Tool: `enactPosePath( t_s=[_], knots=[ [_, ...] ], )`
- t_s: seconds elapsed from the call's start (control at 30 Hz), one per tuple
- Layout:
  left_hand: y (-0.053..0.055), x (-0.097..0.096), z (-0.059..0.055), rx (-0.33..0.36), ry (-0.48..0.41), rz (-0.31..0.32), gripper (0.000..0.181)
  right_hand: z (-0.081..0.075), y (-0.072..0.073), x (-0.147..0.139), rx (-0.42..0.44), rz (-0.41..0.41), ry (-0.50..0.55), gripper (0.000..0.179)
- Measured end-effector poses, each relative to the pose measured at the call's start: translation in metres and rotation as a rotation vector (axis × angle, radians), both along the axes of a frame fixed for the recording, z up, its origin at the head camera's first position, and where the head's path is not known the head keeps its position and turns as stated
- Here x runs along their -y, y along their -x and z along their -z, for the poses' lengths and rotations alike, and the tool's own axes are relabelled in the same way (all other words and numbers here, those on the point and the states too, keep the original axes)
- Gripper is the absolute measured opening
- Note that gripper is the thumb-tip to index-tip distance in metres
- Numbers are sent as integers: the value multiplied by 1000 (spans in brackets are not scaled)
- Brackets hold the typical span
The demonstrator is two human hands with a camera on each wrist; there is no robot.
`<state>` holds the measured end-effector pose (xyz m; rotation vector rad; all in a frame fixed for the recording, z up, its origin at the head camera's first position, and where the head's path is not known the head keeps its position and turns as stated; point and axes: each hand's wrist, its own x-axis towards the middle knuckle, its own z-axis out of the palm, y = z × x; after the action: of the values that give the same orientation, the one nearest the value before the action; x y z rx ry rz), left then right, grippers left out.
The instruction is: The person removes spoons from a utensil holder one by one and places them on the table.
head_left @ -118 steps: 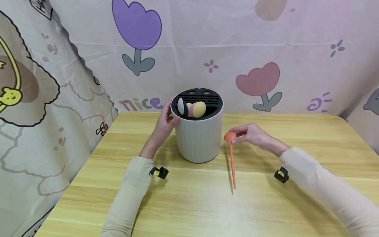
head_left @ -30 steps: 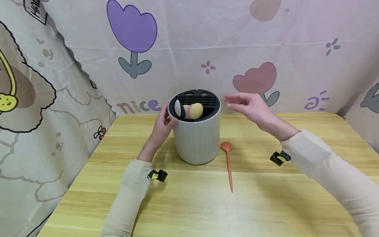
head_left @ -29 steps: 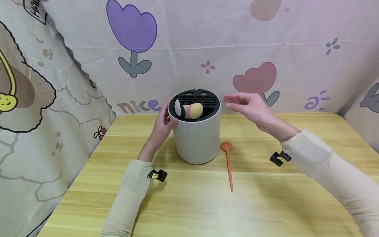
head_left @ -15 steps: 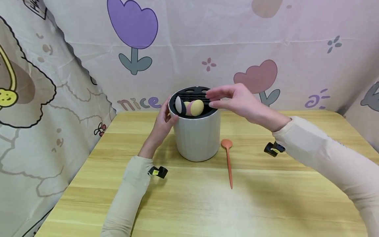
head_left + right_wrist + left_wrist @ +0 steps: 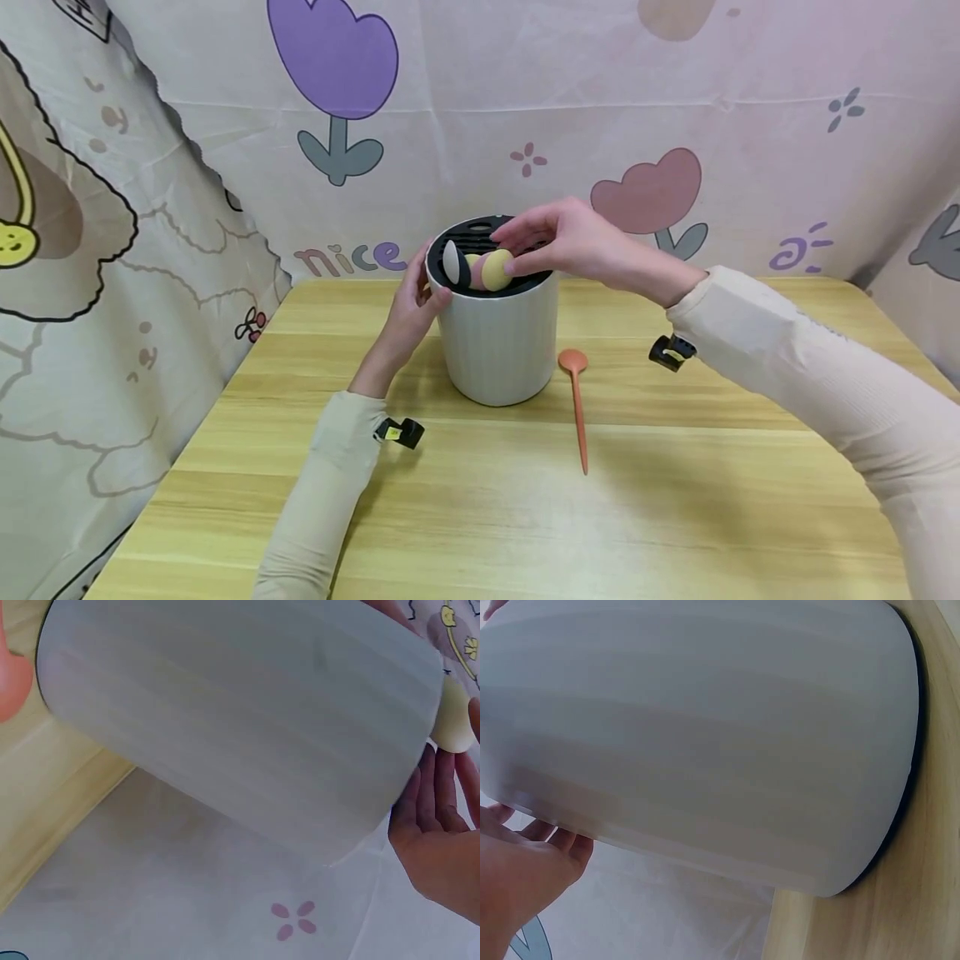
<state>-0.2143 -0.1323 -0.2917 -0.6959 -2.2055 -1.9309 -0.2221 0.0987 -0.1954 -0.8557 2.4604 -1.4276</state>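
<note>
A white ribbed utensil holder with a black slotted top stands upright on the table. My left hand holds its left side near the rim, thumb in front and fingers behind. Several rounded utensil heads poke out of the front opening: a white-and-dark one, a pink one and a pale yellow one. My right hand reaches over the rim, thumb tip right at the yellow head and fingers extended above it. In the right wrist view, the fingers lie close around that yellow head.
An orange long-handled spoon lies on the wooden table just right of the holder, handle toward me. A patterned cloth hangs behind the table, and another stretch of it covers the left side.
My right hand let go of the orange spoon, leaving it on the table, then rose and moved left over the holder to the yellow head. My left hand stays on the holder.
</note>
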Motion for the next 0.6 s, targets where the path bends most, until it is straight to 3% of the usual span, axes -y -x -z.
enactPosePath(
  t_s=[0.27, 0.6],
  knots=[
    [-1, 0, 0, 0, 2, 7, 117, 5, 6, -1, -18, -8, -66, 24],
    [0, 1, 0, -21, 3, -1, 118, 2, 12, -5, 13, -20, -57, 22]
  ],
)
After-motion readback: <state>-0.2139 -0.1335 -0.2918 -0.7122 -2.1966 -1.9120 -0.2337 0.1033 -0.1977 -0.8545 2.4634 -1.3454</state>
